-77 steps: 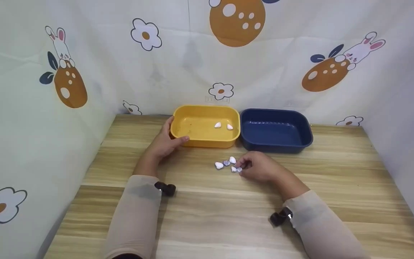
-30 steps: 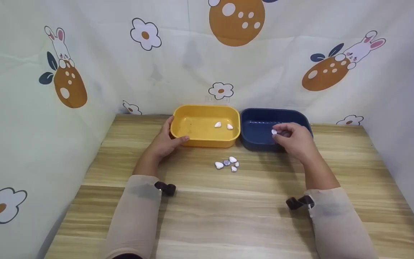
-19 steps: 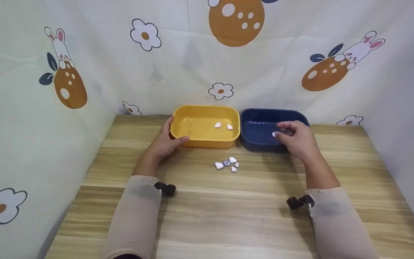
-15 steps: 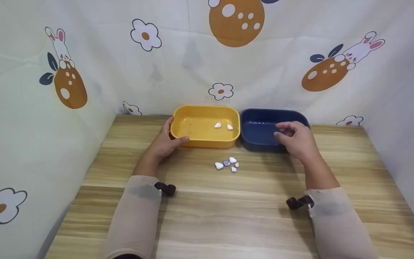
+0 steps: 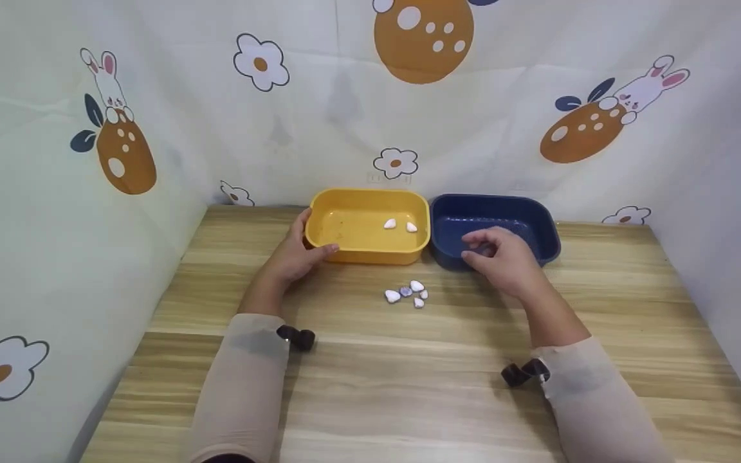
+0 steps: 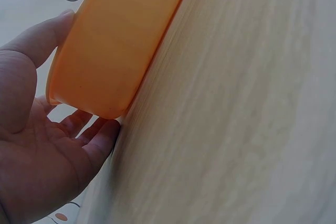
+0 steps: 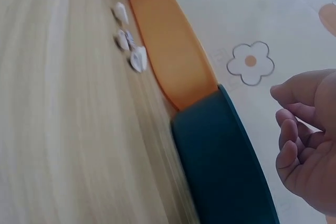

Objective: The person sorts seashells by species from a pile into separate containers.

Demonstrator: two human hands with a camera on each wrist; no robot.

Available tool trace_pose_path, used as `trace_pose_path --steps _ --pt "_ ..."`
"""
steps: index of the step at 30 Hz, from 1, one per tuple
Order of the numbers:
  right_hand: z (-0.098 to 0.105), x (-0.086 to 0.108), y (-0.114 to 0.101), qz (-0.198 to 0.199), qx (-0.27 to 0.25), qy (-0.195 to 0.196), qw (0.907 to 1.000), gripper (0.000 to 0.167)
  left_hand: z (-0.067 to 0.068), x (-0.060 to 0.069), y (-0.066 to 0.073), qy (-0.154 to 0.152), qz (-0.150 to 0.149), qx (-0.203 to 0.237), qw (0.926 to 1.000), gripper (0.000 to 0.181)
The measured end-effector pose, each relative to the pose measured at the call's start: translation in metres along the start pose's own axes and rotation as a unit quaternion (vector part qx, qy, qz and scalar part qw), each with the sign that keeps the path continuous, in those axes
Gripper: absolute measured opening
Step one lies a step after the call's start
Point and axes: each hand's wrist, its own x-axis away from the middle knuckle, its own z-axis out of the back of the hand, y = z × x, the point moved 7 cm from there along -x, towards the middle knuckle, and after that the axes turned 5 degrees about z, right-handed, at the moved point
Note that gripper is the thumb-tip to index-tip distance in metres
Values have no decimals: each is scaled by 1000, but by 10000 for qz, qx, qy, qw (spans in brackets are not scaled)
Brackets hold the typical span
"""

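Observation:
My left hand (image 5: 296,254) holds the left end of a yellow plastic bin (image 5: 370,257), its thumb on the front rim and its fingers around the end wall. Two small white shell-like pieces (image 5: 390,224) lie in that bin. Over the front of the dark blue bin (image 5: 441,257) hovers my right hand (image 5: 502,260), thumb and fingers apart with nothing seen between them; it hides part of the bin's floor. On the table, in front of the yellow bin, several similar pieces (image 5: 392,296) form a loose group, one of them purplish (image 5: 405,291).
Both bins stand side by side at the back of the wood-grain table (image 5: 370,386), close to a printed cloth backdrop (image 5: 319,128). Cloth also hangs along the left and right sides. A small black camera (image 5: 525,373) sits on each wrist.
My right hand picked one small pale piece from the group, carried it over the blue bin and let it go. Since then it has shifted left and nearer. The left hand has stayed put.

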Motion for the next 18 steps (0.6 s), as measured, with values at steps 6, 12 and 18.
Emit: trace_pose_path --steps 6,12,18 --pt "-21 5 -14 157 -295 -257 9991 27 -1 0 0 -18 40 100 9999 117" --pt "-44 9 -24 345 -501 -576 9965 25 -1 0 0 -17 47 50 10000 118" --pt "-65 13 -26 357 -587 -861 9939 27 -1 0 0 -9 111 24 9999 118"
